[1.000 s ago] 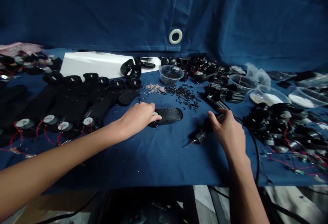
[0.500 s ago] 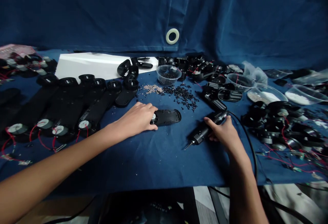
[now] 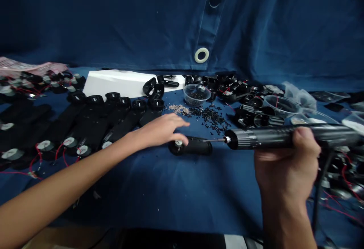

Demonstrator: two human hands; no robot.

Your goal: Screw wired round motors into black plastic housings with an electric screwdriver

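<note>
My right hand [image 3: 290, 165] is wrapped round a black electric screwdriver [image 3: 273, 137], raised and held level with its bit pointing left. The bit's tip passes in front of a black plastic housing [image 3: 200, 147]; I cannot tell whether they touch. My left hand [image 3: 162, 129] is at the housing's left end with fingers stretched and apart. Its thumb lies over or just above a small round pale part there. Behind the housing are loose black screws [image 3: 213, 119] and a smaller heap of coppery screws [image 3: 178, 109].
A clear plastic bowl [image 3: 197, 94] of dark screws stands behind the piles. Several long black housings with motors [image 3: 93, 125] and red wires line the left. Clear tubs [image 3: 281, 104] and more black parts crowd the right. A blue curtain [image 3: 127, 25] hangs behind.
The screwdriver has been lifted off the table and turned level, its bit now over the housing. My left hand's fingers have come away from the housing and spread. The view has shifted.
</note>
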